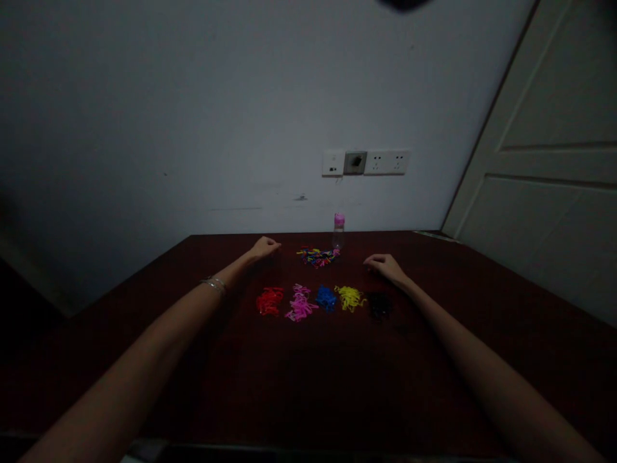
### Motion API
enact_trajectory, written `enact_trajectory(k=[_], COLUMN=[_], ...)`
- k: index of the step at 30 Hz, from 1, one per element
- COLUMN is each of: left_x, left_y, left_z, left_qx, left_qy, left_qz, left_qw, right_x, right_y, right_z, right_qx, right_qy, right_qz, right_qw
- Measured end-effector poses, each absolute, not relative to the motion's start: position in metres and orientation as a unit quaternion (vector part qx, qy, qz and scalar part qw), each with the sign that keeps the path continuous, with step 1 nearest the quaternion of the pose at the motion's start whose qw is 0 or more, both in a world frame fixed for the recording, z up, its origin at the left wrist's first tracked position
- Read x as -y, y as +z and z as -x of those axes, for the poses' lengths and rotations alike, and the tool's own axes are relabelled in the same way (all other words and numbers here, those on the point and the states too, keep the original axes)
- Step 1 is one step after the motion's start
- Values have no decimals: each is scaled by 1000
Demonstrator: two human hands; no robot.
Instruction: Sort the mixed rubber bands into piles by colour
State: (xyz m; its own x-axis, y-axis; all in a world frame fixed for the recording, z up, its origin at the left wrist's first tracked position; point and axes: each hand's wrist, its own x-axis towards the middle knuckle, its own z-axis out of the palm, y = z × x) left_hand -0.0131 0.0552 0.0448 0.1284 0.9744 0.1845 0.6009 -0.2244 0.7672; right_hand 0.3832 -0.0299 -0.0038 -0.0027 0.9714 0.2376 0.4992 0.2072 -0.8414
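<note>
My left hand (265,247) rests on the table left of a mixed heap of small multicoloured rubber bands (318,258), its fingers curled closed and nothing showing in them. On the other side of the heap, my right hand (384,265) lies on the table with fingers bent inward and nothing visible in them. Nearer to me, small loops are sorted by colour in a row: a red pile (270,301), a pink pile (301,304), a blue pile (326,298), a yellow pile (350,298) and a black pile (379,305), the last hard to see against the dark wood.
A clear bottle with a pink cap (339,230) stands upright just behind the mixed heap, near the wall. The dark reddish table (308,379) meets a pale wall (216,128) with sockets (387,162). A panelled door (544,161) stands at the right.
</note>
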Motion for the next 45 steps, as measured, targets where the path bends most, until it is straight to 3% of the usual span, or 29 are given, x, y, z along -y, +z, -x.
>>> enact_trajectory(k=[11,21,32,38,45], left_x=[-57,-55,-49,-50,-55], left_y=[4,1,4,4,-1], left_z=[-7,-6,-8,-8,-6], left_qx=[-588,-560,-557,-563,-557], left_qy=[425,443,452,448,450], left_qz=[-667,-663,-655,-655,-662], left_qw=[169,225,239,229,221], right_x=[25,36,23,20,23], right_y=[-9,7,21,29,31], right_z=[-387,-366,-270,-249,-248], right_qx=[664,710,823,824,809], right_qy=[269,214,153,86,72], right_qz=[565,573,485,534,560], right_qw=[409,349,253,170,162])
